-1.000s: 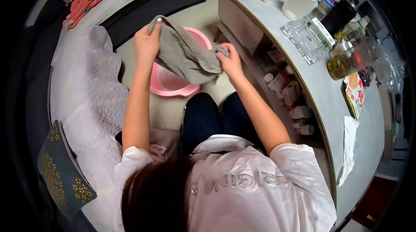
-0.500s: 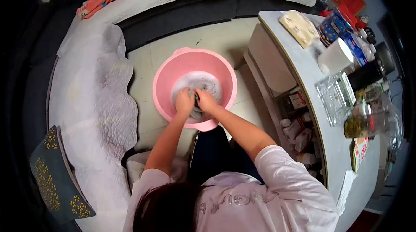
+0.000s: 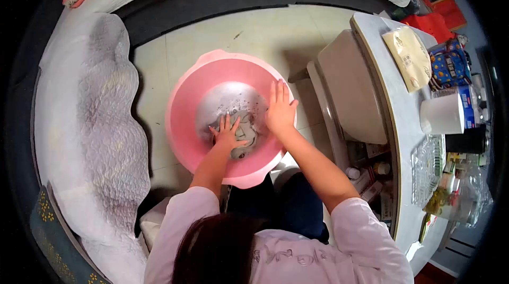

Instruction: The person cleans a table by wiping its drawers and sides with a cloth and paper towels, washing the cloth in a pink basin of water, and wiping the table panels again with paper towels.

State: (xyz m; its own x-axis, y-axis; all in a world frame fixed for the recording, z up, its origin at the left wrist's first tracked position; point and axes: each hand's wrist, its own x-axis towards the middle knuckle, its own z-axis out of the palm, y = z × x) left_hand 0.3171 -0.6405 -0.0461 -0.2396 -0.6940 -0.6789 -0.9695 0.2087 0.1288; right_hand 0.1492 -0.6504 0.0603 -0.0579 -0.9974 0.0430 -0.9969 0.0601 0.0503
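A pink plastic basin point(image 3: 183, 90) stands on the floor in front of me, with sudsy water point(image 3: 225, 95) in it. Low in the basin lies a wet greyish-green cloth point(image 3: 246, 134). My left hand point(image 3: 227, 134) is spread over the cloth, fingers apart and holding nothing. On the basin's right rim rests my right hand point(image 3: 280, 111), its fingers stretched out and its palm against the edge.
A quilted white sofa cover point(image 3: 101, 125) runs along the left. To the right is a table point(image 3: 395, 72) bearing a tissue pack point(image 3: 408, 58), a white paper roll point(image 3: 440, 115) and a clear glass tray point(image 3: 427, 170). Boxes and bottles fill its lower shelf. Pale tiles point(image 3: 212, 32) lie around the basin.
Both hands were together on the cloth inside the basin. They have parted: the right has moved to the rim, and the left has opened over the cloth. The basin appears nearer.
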